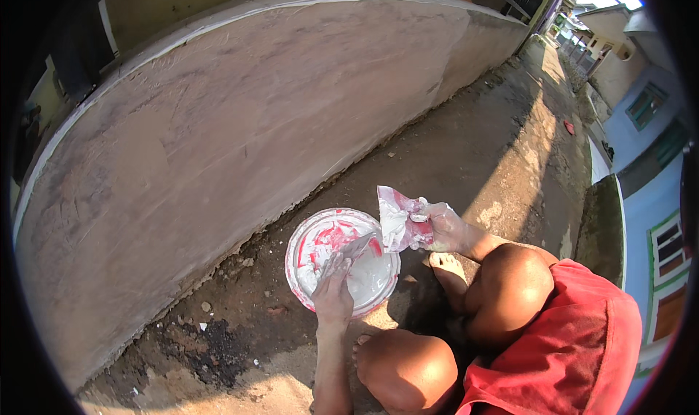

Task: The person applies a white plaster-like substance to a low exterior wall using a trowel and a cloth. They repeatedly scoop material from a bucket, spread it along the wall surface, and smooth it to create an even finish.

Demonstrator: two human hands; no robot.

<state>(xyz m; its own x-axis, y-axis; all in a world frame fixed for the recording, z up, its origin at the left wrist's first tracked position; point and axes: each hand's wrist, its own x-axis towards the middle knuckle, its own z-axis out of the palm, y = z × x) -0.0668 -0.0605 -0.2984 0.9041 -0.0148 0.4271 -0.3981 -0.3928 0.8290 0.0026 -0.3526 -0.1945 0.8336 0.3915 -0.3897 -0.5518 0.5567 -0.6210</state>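
- The red plate (403, 229), smeared with white paste, is a little right of the middle of the frame. It extends to the left out of the grip, with its broad edge farthest from the fingers.
- The right hand (446, 228) is closed around the right end of this plate; white paste covers the fingers also.
- The grey blade (357, 248) is left of the plate, above the bucket. It points from the grip toward the upper right, and its tip is close to the plate's lower left corner; whether they touch, I cannot tell.
- The left hand (333, 290) is closed on the lower end of this blade, at the bucket's lower left part.
- The bucket (293, 261) stands below the centre of the frame, containing white paste with red streaks.
- The bare foot (448, 273) and the red shorts (564, 335) are toward the lower right.
- The plastered wall (255, 116) fills the upper left.
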